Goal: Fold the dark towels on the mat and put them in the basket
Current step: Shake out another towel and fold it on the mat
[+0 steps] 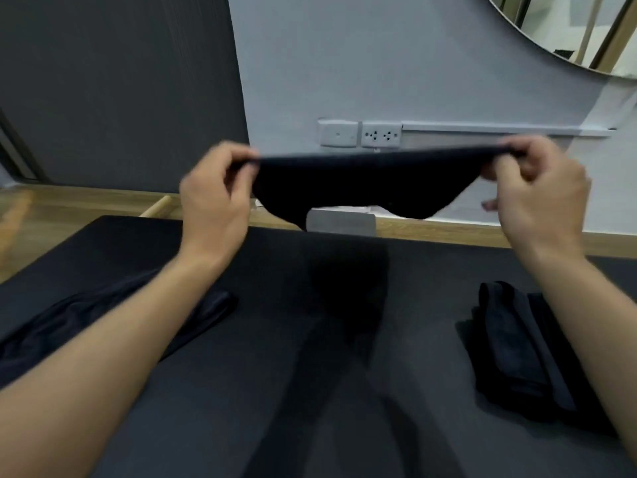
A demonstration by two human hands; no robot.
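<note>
A dark mat [310, 374] covers the wooden worktop [448, 232]; a folded towel [510, 346] lies on it at right, a loose towel [69, 322] at left; above the far edge, the left hand [213, 198] and right hand [541, 194] each pinch a top corner of a raised towel [362, 184], stretched taut between them; wall sockets [381, 135] and a mirror [568, 25] stand behind.

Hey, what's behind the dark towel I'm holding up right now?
Behind the held towel is the pale wall. The sockets show just above its top edge, and a grey block peeks out below. Whatever lies directly behind the cloth is covered.
</note>
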